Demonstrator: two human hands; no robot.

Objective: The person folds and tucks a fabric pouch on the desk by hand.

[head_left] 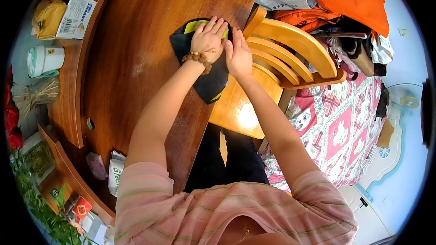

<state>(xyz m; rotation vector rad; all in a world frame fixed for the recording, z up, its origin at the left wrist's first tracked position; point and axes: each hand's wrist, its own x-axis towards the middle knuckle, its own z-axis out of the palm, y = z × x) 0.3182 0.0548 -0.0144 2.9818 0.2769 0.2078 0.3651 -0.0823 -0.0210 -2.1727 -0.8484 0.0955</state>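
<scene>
Flattening, by appearance: one dark cloth (213, 81) with yellow-green patches, folded, lying at the edge of the wooden bench (136, 41), beside the chair (302, 36). Left hand (209, 38): palm down on the cloth, fingers slightly spread. Right hand (239, 58): fingers together, thumb apart, at the cloth's chair-side margin. Sound handling: light, even palm pressure, margin steadied against slipping.

Home, likely bedroom: bed with pink patterned cover (338, 129) at three o'clock, wooden desk (131, 63) toward eleven, wooden chair (245, 104) near centre, bags (352, 0) piled at one o'clock, plant (50, 218) at eight
</scene>
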